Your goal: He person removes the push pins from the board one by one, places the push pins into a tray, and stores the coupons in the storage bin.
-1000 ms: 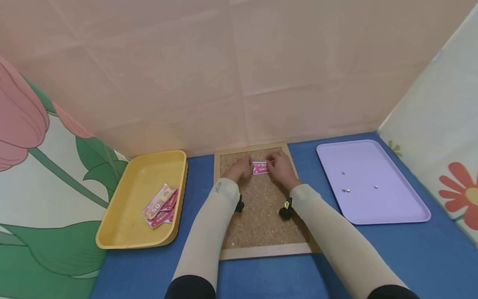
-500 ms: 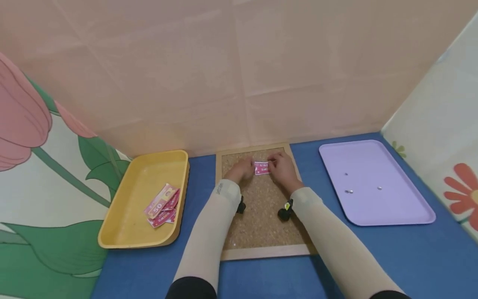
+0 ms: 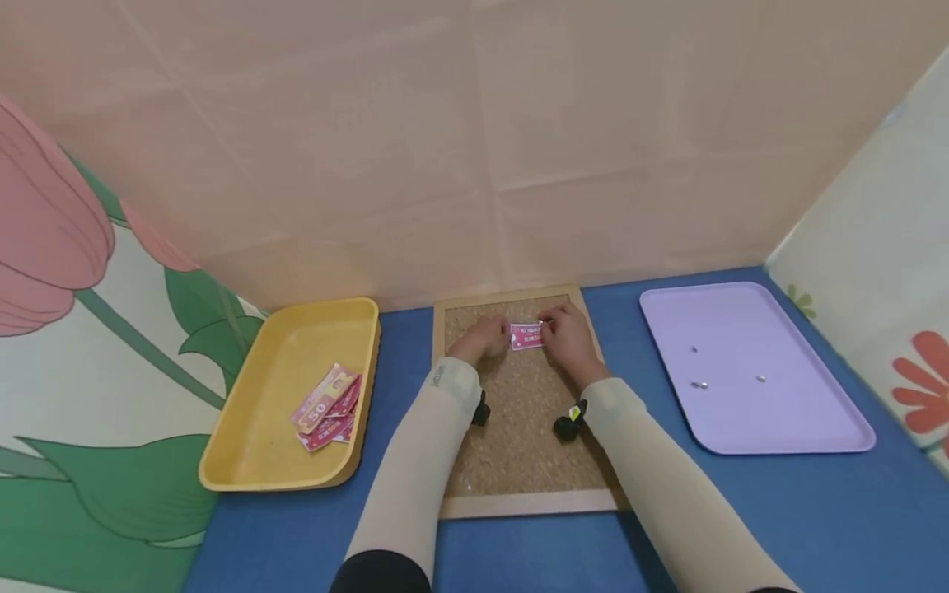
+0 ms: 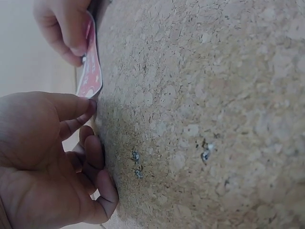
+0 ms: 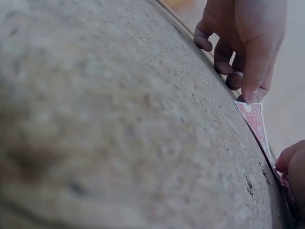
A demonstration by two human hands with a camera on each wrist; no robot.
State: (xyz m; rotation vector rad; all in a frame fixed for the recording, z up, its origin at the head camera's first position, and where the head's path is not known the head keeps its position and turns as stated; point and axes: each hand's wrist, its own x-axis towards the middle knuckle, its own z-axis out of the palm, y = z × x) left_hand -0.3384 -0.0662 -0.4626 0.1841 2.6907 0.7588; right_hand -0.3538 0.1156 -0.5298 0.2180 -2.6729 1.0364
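Note:
On the upper part of a wood-framed cork board (image 3: 519, 436) is a small pink-and-white paper coupon (image 3: 525, 336). My left hand (image 3: 483, 338) pinches its left end between thumb and index finger, the other fingers loosely bent against the cork in the left wrist view. At the coupon's opposite end is my right hand (image 3: 571, 339), fingers curled. A tiny silvery glint, apparently a thumbtack (image 4: 84, 59), shows between its thumb and fingertip; most of it is hidden. The coupon (image 4: 90, 78) bends slightly in the left wrist view.
Left of the board stands a yellow tray (image 3: 252, 412) with several pink coupons (image 3: 326, 409) piled in it. To the right lies a lilac tray (image 3: 778, 420) holding several tiny silver tacks (image 3: 699, 385). Blue cloth (image 3: 534, 552) covers the table; a pinkish sheet (image 3: 474, 165) hangs behind.
The head view has shifted a little, so everything sits slightly further right. Both hands stay at the coupon's ends, with hardly any movement against the board.

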